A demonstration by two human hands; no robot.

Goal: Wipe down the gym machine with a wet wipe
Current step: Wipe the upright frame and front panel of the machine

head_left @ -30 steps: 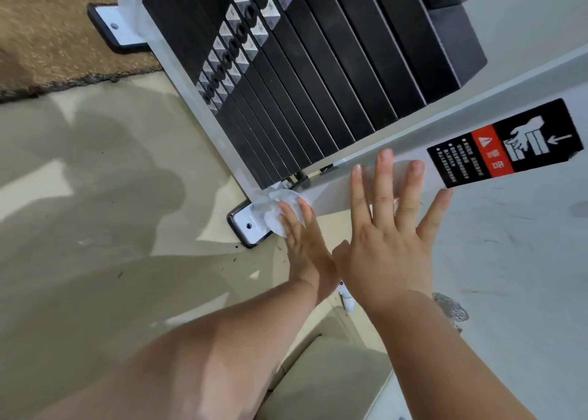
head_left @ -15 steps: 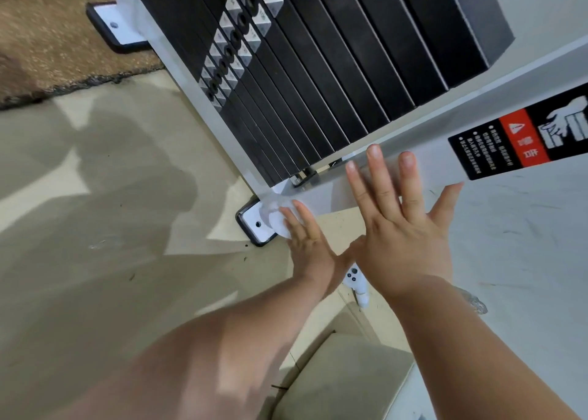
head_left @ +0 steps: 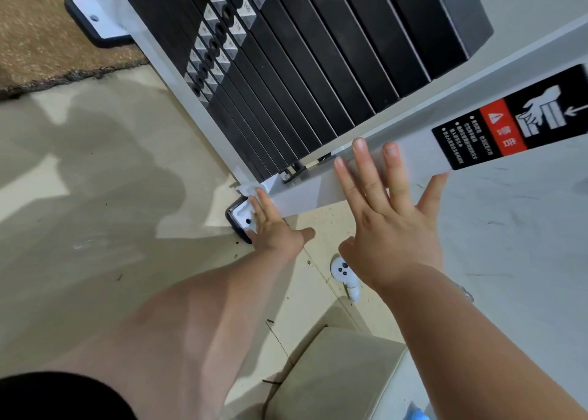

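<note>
**Wiping the lower frame post at its foot**

I see the left hand [head_left: 270, 225] extended, fingers nearly straight, pressing the crumpled white wet wipe [head_left: 249, 190] against the bottom of the pale grey metal frame post [head_left: 318, 193] of the gym machine. The wipe is trapped under the fingertips, not gripped in a fist; only its edge shows beyond them. It sits where the post meets the white bolted foot plate with black rubber edging [head_left: 238, 217], just beside the lowest plates of the black steel weight stack [head_left: 318, 69].

The right hand [head_left: 391, 216] is spread wide and flat, holding nothing. Its fingers lie on the post face, short of the black and red warning label [head_left: 509, 127]. I judge this as a brace: it steadies the body while the left arm reaches low.

Flat-finger pressure suits this joint, since it pushes the wipe into the corner. I judge the post base as the step in hand; the foot plate appears next in reach.

A small white handheld controller [head_left: 345, 275] lies on the beige tiled floor [head_left: 95, 197], clear of both hands.
</note>
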